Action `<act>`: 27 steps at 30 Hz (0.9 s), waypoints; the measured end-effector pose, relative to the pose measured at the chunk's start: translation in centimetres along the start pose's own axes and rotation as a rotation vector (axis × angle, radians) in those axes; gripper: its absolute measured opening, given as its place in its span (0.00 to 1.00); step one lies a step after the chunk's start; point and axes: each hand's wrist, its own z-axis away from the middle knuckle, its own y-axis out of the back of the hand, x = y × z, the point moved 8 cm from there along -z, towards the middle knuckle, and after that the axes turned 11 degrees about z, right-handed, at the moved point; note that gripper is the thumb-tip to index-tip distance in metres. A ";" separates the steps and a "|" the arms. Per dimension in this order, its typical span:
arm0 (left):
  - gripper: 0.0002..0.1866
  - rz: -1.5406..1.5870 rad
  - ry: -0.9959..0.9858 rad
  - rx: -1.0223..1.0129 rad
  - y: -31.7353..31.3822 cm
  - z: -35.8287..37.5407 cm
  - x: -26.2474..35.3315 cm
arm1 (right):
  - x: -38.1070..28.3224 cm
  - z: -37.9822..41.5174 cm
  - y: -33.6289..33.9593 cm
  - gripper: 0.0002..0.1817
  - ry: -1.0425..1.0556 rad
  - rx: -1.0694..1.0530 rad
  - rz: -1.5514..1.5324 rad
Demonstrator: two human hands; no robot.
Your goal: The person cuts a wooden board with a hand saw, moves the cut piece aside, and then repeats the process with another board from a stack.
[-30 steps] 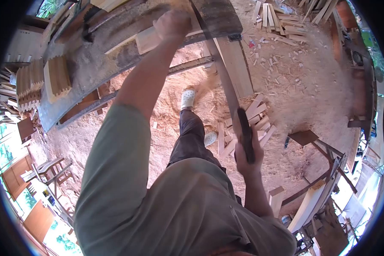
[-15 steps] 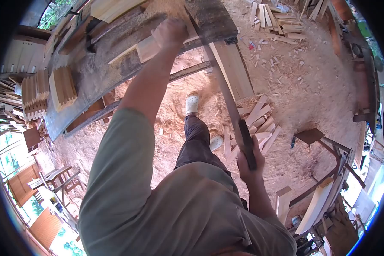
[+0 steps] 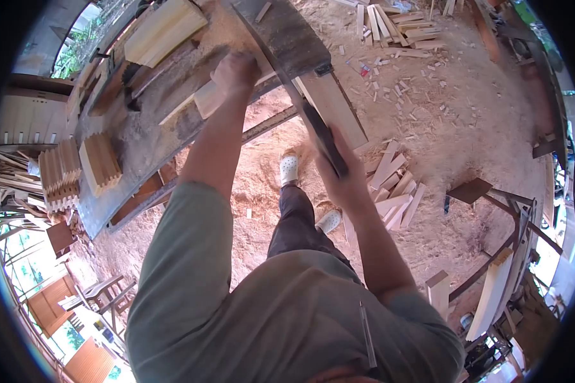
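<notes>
My right hand is wrapped round the dark handle of a handsaw. The saw's long blade reaches up and to the left over the workbench, beside my other hand. My left hand, fingers closed, grips and presses a light wooden board on the bench edge. Where the blade meets the wood is partly hidden by that hand, and motion smears the blade.
Stacked notched wooden pieces stand on the bench's left end, and a thick plank lies farther back. A wide board slants below the bench's right end. Offcuts and sawdust cover the floor near my clogs.
My right hand has pushed the handsaw forward, up and to the left, away from my body. My left hand stays on the board. The view has shifted slightly.
</notes>
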 end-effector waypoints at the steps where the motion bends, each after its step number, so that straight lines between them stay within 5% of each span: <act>1: 0.19 -0.004 0.007 -0.005 0.0 0.2 -0.1 | 1.5 3.6 1.0 0.32 -0.099 -0.052 -0.018; 4: 0.21 -0.042 -0.038 -0.017 -0.2 0.3 0.1 | 1.0 11.6 5.3 0.32 -0.127 -0.076 0.068; 7: 0.23 -0.029 -0.031 0.039 0.0 0.3 0.2 | -0.8 10.0 6.2 0.32 -0.156 -0.152 0.095; 9: 0.23 -0.023 -0.045 0.013 0.4 0.6 0.5 | -0.4 3.1 3.0 0.32 0.000 -0.052 0.070; 12: 0.23 -0.004 -0.065 0.009 0.6 0.3 0.8 | -2.1 -8.7 -3.0 0.32 -0.031 -0.106 -0.027; 15: 0.23 0.026 -0.040 -0.018 0.0 0.3 0.3 | -2.9 -9.9 -3.7 0.31 -0.002 -0.061 -0.016; 22: 0.22 0.011 -0.078 0.034 -0.5 0.5 -0.1 | 2.2 10.3 4.4 0.33 -0.117 -0.113 0.108; 27: 0.19 -0.017 -0.071 -0.063 -0.3 0.7 0.6 | 2.0 4.0 2.4 0.33 0.023 -0.031 0.011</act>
